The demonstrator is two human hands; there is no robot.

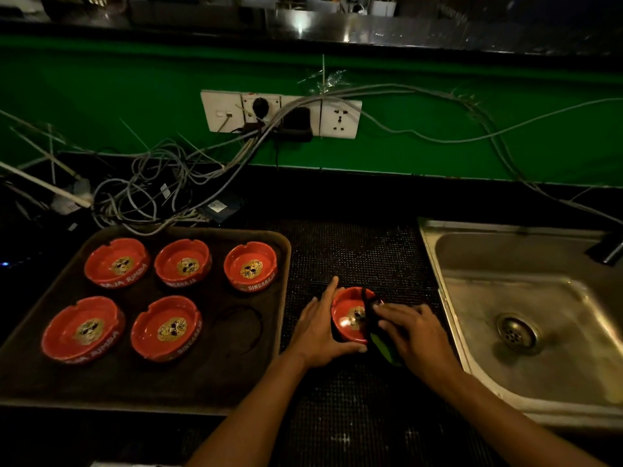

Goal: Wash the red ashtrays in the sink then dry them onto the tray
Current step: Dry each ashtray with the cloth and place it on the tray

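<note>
Here, low and just right of the frame's centre, a round red ashtray with a gold skull emblem (350, 315) sits on the dark textured desk (357, 254), between the brown tray (285, 251) at the left and the steel sink (472, 298) at the right. The person's left hand (320, 328) holds its left wall, index finger stretched along the far rim and thumb hooked round the near edge. The right hand (411, 328) has curled fingers pinching a dark cloth with a green part (382, 347) and pressing it into the bowl's right side, so the step looks like drying.

The coming move probably turns on one relation: the tray lies to the left of the ashtray, on the side of the left hand, which is the nearer one. Its open spot, marked by a faint ring (241, 328), is the lower right place, just beside the held piece. Being round, the ashtray has no long axis to line up.

Five matching ashtrays (249, 266) already stand on the tray. Their rims read "SINGARAJA", with "RUMBA" legible on two.
</note>
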